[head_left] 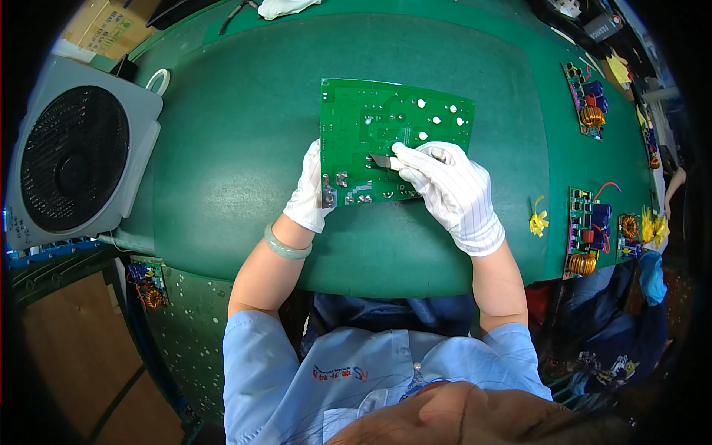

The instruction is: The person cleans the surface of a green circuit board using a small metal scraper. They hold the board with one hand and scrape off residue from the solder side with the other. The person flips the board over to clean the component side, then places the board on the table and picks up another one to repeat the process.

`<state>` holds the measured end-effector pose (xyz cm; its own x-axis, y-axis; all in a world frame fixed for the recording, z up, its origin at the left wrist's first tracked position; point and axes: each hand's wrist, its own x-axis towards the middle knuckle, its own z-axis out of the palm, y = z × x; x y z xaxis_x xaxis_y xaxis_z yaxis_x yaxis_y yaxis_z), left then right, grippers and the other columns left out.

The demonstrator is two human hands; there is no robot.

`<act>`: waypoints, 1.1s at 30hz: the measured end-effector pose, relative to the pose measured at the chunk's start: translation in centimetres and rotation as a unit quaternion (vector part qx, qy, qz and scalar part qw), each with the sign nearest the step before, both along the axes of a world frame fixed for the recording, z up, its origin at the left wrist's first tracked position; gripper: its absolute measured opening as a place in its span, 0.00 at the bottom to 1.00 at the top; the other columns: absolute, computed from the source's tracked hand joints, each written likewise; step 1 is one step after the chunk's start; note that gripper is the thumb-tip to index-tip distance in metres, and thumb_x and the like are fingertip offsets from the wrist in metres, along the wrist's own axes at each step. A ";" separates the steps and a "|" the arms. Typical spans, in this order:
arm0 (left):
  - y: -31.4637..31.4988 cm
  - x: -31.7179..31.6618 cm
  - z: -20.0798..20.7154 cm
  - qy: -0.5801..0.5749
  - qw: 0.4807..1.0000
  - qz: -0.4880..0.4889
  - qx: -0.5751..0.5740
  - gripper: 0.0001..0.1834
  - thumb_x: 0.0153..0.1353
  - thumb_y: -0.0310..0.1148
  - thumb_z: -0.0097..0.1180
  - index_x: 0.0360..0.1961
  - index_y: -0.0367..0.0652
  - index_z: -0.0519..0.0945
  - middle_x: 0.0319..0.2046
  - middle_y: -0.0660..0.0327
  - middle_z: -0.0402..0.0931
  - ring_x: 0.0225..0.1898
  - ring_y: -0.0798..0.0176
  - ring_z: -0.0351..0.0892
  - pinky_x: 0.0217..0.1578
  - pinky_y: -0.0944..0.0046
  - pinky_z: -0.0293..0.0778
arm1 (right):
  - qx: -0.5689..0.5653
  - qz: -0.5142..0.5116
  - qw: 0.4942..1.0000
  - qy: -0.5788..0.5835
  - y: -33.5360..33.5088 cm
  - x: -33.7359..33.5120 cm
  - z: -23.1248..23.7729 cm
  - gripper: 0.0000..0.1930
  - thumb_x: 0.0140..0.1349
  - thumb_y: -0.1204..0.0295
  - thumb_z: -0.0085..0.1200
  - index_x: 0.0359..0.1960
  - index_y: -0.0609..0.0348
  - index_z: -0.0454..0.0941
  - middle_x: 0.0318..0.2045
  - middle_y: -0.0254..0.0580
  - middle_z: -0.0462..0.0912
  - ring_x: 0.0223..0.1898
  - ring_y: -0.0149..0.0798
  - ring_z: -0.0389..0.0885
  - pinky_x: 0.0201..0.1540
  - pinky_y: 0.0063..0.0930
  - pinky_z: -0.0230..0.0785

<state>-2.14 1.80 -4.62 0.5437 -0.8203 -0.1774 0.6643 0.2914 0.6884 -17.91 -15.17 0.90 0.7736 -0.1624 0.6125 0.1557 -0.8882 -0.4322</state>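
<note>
A green circuit board (348,100) is held up over the green mat, its soldered side facing me. White blobs dot its upper right part, and shiny solder joints lie along the lower left. My left hand (305,194), in a white glove, grips the board's left edge; most of its fingers are hidden behind it. In my right hand (449,178), also gloved in white, a small grey knife blade (380,160) is pinched between thumb and fingers. Its tip is at the middle of the board's face; I cannot tell whether it touches. The blade's handle is mostly hidden by the glove.
A grey fan (74,148) stands at the left, with a roll of white tape (158,80) beside it. Circuit boards with copper coils (582,265) lie along the right side, near a yellow ribbon scrap (538,219). Another person (615,326) sits at the right.
</note>
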 end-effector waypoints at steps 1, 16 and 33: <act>0.0 0.0 0.0 -0.008 1.000 0.003 0.010 0.10 0.74 0.30 0.42 0.45 0.40 0.75 0.39 0.61 0.80 0.37 0.67 0.83 0.38 0.64 0.84 | 0.010 -0.001 1.000 0.010 0.1 0.0 0.1 0.24 0.50 0.79 0.62 0.53 0.49 0.84 0.36 0.39 0.82 0.28 0.36 0.83 0.28 0.28 0.75; -0.3 -0.1 0.4 0.015 1.000 0.014 0.021 0.13 0.73 0.37 0.50 0.48 0.39 0.77 0.41 0.59 0.81 0.39 0.62 0.84 0.38 0.60 0.86 | 0.110 -0.033 0.993 -0.040 0.2 0.1 0.6 0.17 0.58 0.77 0.65 0.50 0.58 0.85 0.36 0.47 0.84 0.33 0.39 0.83 0.34 0.27 0.76; 0.5 -0.4 6.7 -0.831 0.497 0.234 0.088 0.06 0.50 0.22 0.63 0.23 0.43 0.79 0.22 0.60 0.79 0.22 0.60 0.78 0.25 0.64 0.73 | 0.440 -0.253 0.836 -0.210 -5.4 -1.4 2.5 0.17 0.72 0.59 0.54 0.49 0.60 0.84 0.38 0.35 0.85 0.24 0.20 0.73 0.23 0.15 0.63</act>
